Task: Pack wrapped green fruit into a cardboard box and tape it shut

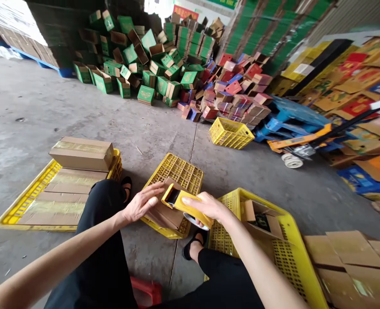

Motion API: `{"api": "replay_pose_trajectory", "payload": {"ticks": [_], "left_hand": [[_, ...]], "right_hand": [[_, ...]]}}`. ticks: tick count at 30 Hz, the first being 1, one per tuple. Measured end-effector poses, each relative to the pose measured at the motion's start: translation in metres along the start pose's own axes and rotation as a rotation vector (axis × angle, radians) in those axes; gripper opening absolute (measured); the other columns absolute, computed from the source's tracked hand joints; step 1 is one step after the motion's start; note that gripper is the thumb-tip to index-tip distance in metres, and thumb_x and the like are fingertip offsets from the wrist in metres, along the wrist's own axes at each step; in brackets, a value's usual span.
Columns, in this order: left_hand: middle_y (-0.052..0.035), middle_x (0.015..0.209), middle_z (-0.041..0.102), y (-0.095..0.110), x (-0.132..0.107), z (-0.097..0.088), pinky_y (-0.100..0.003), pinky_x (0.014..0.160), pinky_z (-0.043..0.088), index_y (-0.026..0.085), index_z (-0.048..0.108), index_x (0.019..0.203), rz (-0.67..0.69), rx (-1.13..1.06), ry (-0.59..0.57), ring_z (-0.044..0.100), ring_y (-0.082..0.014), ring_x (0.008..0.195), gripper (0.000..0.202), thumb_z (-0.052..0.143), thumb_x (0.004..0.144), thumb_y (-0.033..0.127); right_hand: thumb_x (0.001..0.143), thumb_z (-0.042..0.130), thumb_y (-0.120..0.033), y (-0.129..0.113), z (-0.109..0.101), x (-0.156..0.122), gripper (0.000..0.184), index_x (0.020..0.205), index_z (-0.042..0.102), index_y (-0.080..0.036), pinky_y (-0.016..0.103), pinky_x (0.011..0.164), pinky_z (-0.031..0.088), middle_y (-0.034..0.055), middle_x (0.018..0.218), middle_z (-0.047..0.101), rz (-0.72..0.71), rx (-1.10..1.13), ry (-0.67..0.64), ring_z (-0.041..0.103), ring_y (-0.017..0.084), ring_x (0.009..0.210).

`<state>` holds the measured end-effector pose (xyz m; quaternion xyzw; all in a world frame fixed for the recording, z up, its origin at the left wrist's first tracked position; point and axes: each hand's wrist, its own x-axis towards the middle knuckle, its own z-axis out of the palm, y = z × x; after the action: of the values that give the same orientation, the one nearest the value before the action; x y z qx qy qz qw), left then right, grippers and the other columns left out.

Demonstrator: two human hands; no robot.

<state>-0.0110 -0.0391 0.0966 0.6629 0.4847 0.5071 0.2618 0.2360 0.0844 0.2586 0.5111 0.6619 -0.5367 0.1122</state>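
Observation:
My right hand (207, 206) is closed around a yellow tape dispenser (181, 200), whose front end presses on a brown cardboard box (164, 213). The box rests on an upturned yellow crate (180, 171) in front of my knees. My left hand (144, 201) lies on the box's left side with fingers stretched along its top edge, holding it down. Both forearms reach in from the bottom of the view over my black trousers.
A sealed box (82, 152) and flat cardboard lie on a yellow crate (25, 197) at left. At right, a yellow crate (293, 240) holds an open box; flat cartons (354, 253) lie beside it. Green boxes (145, 60), red boxes (238, 94), a small yellow crate (230, 133) and a pallet jack (299, 146) lie beyond.

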Motion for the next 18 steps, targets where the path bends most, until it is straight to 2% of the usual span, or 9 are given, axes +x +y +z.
{"api": "replay_pose_trajectory", "payload": {"ticks": [2,3,5,9,13,18], "left_hand": [[-0.0155,0.170,0.044,0.007,0.001,-0.012,-0.052,0.132,0.031,0.021,0.047,0.163,0.213,0.147,-0.157,0.034,-0.0342,0.162,0.063,0.045,0.110,0.056],[-0.0166,0.172,0.041,0.008,0.002,-0.015,-0.053,0.132,0.032,0.021,0.039,0.168,0.287,0.211,-0.198,0.031,-0.0346,0.163,0.069,0.047,0.109,0.057],[-0.0199,0.171,0.041,0.002,0.007,-0.018,-0.054,0.130,0.035,0.019,0.027,0.172,0.394,0.311,-0.220,0.031,-0.0357,0.162,0.079,0.050,0.108,0.059],[-0.0235,0.161,0.053,-0.017,0.017,-0.016,-0.052,0.126,0.042,0.017,0.030,0.171,0.534,0.438,-0.186,0.047,-0.0355,0.154,0.083,0.052,0.106,0.064],[-0.0227,0.155,0.060,-0.026,0.020,-0.012,-0.049,0.125,0.041,0.016,0.042,0.166,0.558,0.496,-0.176,0.054,-0.0335,0.149,0.082,0.050,0.105,0.070],[-0.0179,0.156,0.060,-0.029,0.018,-0.009,-0.046,0.129,0.034,0.021,0.053,0.159,0.428,0.467,-0.268,0.051,-0.0316,0.152,0.076,0.045,0.105,0.073]], "right_hand": [[0.092,0.074,-0.059,-0.002,0.002,0.005,0.045,0.075,0.067,-0.018,0.023,0.044,0.053,0.0044,0.051,0.069,-0.008,0.005,-0.017,0.067,0.019,0.044],[0.092,0.074,-0.060,-0.003,0.002,0.005,0.046,0.075,0.067,-0.018,0.022,0.044,0.053,0.0042,0.051,0.069,-0.012,0.003,-0.020,0.067,0.019,0.045],[0.092,0.075,-0.061,-0.002,0.003,0.004,0.047,0.076,0.067,-0.018,0.022,0.045,0.053,0.0036,0.052,0.069,-0.020,0.000,-0.007,0.068,0.018,0.046],[0.094,0.069,-0.065,0.000,0.003,-0.005,0.048,0.082,0.066,-0.018,0.022,0.046,0.054,0.0021,0.051,0.069,-0.019,-0.006,0.013,0.068,0.018,0.046],[0.095,0.064,-0.069,0.003,0.002,-0.009,0.053,0.082,0.066,-0.018,0.022,0.045,0.053,0.0029,0.051,0.069,-0.012,-0.018,-0.016,0.067,0.018,0.044],[0.091,0.065,-0.074,0.004,-0.001,-0.012,0.057,0.082,0.065,-0.017,0.021,0.042,0.049,0.0021,0.051,0.068,-0.005,-0.025,-0.024,0.063,0.016,0.041]]}}
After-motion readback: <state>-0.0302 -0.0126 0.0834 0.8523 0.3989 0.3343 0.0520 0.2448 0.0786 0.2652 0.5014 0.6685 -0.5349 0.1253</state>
